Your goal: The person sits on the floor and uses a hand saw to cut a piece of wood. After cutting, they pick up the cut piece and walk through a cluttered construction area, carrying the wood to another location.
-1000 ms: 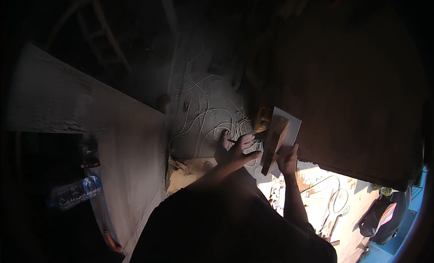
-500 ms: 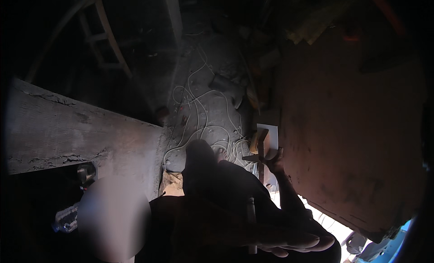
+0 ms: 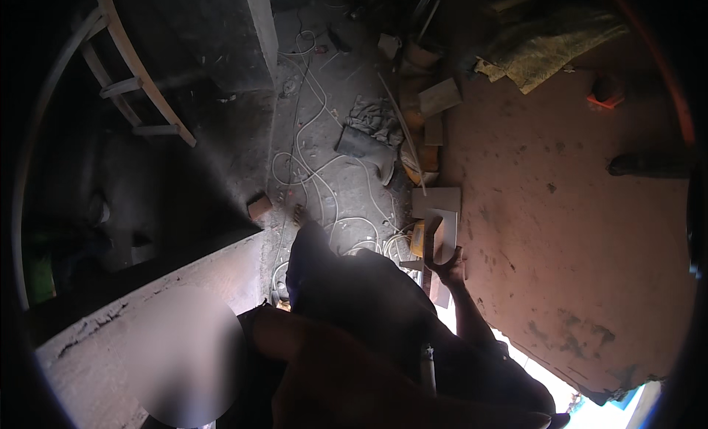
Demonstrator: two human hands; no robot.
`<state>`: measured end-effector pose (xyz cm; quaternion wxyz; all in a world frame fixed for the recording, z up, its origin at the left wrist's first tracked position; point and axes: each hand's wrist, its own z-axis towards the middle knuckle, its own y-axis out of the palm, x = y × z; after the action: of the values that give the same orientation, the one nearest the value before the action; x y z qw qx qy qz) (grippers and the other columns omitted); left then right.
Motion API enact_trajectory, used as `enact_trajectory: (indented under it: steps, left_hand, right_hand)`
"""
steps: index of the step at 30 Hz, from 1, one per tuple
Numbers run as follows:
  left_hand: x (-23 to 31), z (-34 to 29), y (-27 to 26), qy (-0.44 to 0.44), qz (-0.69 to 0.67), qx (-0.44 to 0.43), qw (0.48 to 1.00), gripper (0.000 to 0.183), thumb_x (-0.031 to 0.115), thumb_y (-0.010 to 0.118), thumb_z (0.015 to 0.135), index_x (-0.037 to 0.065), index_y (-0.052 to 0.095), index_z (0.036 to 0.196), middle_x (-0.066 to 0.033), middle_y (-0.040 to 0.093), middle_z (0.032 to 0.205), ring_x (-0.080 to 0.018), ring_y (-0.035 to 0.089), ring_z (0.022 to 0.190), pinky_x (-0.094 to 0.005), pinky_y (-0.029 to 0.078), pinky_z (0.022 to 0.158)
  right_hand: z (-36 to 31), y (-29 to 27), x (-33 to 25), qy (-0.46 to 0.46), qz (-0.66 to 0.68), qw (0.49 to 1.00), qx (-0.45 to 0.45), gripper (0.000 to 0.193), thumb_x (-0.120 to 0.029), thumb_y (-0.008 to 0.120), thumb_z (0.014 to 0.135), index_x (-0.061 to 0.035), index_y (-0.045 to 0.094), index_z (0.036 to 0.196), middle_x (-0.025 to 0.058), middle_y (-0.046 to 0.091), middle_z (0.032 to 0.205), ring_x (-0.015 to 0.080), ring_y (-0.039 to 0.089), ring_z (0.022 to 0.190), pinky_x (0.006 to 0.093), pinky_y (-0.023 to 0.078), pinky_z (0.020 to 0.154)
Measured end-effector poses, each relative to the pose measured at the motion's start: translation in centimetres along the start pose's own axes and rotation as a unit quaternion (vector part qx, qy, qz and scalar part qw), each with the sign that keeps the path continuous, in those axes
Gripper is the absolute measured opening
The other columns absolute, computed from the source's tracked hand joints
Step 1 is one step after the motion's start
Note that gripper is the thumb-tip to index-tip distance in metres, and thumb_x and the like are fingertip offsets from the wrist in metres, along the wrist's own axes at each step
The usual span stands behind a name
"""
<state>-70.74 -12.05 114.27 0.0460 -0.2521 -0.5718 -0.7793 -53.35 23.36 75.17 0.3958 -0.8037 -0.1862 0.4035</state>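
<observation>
My right hand is at the right of centre, its fingers closed around a light rectangular board with a curved brown piece on it. I cannot make out its exact kind. A pointed dark strip sticks out left of that hand. Across my dark clothing at the bottom lies my left arm, and the stretched fingertips of my left hand show at the lower edge, holding nothing visible. A cigarette stands out against the dark clothing, apart from both hands. A pale blurred disc covers the lower left.
Pale cable loops over the dusty floor. Crumpled dark cloth lies ahead. A big reddish-brown panel fills the right, with yellowish sheeting at its far end. At left are a wooden ladder and a pale ledge; a brick lies by the ledge.
The view has shifted and brightened, showing more floor ahead. My right hand keeps its hold and the board has turned slightly. My left hand has slid down and right, nearly out of view.
</observation>
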Motion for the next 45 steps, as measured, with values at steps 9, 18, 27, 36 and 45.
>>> enact_trajectory:
  steps: [9, 18, 27, 36, 45]
  left_hand:
    - [10.3, -8.9, -1.9, -0.004, 0.0, -0.015, 1.0, 0.081, 0.032, 0.065, 0.094, 0.002, 0.028, 0.158, -0.0213, 0.025, 0.168, -0.0266, 0.026, 0.156, -0.0453, 0.031, 0.116]
    - [18.6, -13.2, -6.5, 0.023, 0.013, -0.01, 1.0, 0.07, 0.022, 0.063, 0.096, 0.002, 0.033, 0.156, -0.0196, 0.03, 0.167, -0.024, 0.03, 0.154, -0.0407, 0.036, 0.113]
    - [30.3, -14.8, -14.3, 0.125, 0.019, 0.052, 0.991, 0.061, 0.012, 0.06, 0.098, 0.001, 0.039, 0.154, -0.0179, 0.035, 0.166, -0.0214, 0.035, 0.153, -0.0361, 0.042, 0.11]
    - [37.8, -19.8, -29.8, 0.456, 0.061, 0.41, 0.788, 0.053, 0.002, 0.057, 0.101, 0.001, 0.045, 0.152, -0.0162, 0.039, 0.165, -0.0188, 0.039, 0.151, -0.0314, 0.047, 0.107]
    - [27.2, -29.9, -48.9, -0.111, 0.313, 0.809, 0.485, 0.053, 0.052, 0.057, 0.1, 0.005, 0.069, 0.123, -0.0202, 0.073, 0.118, -0.042, 0.07, 0.109, -0.0524, 0.053, 0.095]
  right_hand:
    - [3.5, 3.1, -11.4, -0.106, 0.017, 0.987, 0.116, 0.095, -0.047, 0.095, 0.067, 0.0016, 0.038, 0.126, 0.0191, 0.064, 0.09, 0.0446, 0.068, 0.082, 0.0516, 0.054, 0.073]
    - [6.1, 0.7, -16.0, 0.023, -0.043, 0.997, 0.059, 0.101, -0.052, 0.095, 0.066, 0.0019, 0.037, 0.129, 0.0268, 0.064, 0.092, 0.0407, 0.07, 0.089, 0.0494, 0.056, 0.074]
    - [24.7, -3.0, -24.9, 0.099, -0.067, 0.991, -0.063, 0.1, -0.045, 0.093, 0.069, -0.0046, 0.037, 0.142, 0.0273, 0.063, 0.132, 0.0448, 0.066, 0.119, 0.053, 0.056, 0.098]
    - [45.9, -7.0, -34.3, -0.039, 0.006, 0.999, -0.01, 0.096, -0.041, 0.097, 0.065, -0.0103, 0.038, 0.135, 0.0223, 0.07, 0.119, 0.0397, 0.071, 0.108, 0.0497, 0.057, 0.092]
    - [56.7, -6.9, -44.9, -0.054, 0.033, 0.998, -0.024, 0.086, -0.028, 0.096, 0.069, -0.0067, 0.04, 0.131, 0.0197, 0.068, 0.123, 0.0349, 0.07, 0.111, 0.0453, 0.057, 0.094]
